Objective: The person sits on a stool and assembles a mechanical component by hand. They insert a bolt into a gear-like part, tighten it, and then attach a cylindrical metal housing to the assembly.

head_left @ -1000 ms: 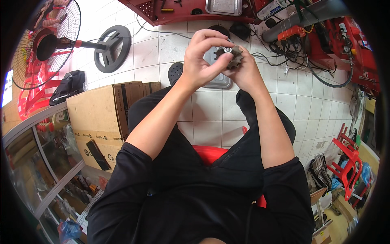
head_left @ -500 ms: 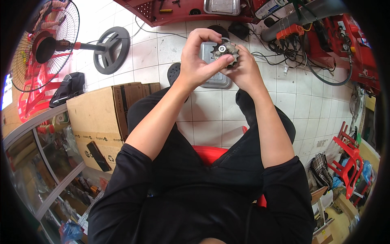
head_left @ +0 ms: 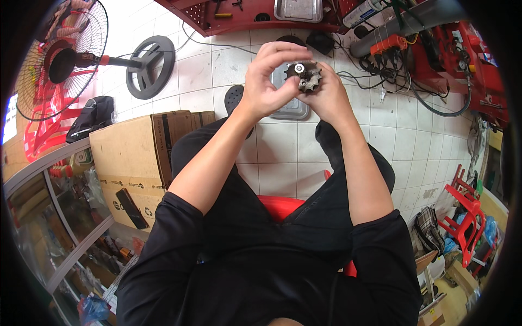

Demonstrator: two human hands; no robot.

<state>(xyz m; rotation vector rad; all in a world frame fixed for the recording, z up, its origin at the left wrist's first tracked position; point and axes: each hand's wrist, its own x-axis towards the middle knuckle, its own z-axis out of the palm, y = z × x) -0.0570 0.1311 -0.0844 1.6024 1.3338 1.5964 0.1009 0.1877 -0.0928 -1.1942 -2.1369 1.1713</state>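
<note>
Both hands are raised together over the floor beyond my knees, around a small toothed sprocket part [head_left: 310, 83]. It shows a black toothed wheel with a shiny bolt head above and a greyish toothed edge below. My right hand [head_left: 330, 95] grips it from the right and underneath, with its fingers partly hidden behind it. My left hand [head_left: 263, 81] is curved around it from the left. The left thumb tip touches the part near its left side, and the left fingers arch over its top. Below the hands, a grey plastic tray [head_left: 291, 113] rests on the tiled floor, partly covered by them.
Cardboard boxes [head_left: 128, 157] with a dark phone [head_left: 132, 208] on top stand left of my legs. Farther left is a fan [head_left: 62, 62] with a round base. A red workbench [head_left: 244, 24] lies ahead; cables [head_left: 375, 65] and red equipment [head_left: 440, 60] are at right.
The sprocket part has turned in my hands, showing more of its dark wheel and lower teeth. My left thumb has drawn back from its face, and the left fingers have straightened over the top.
</note>
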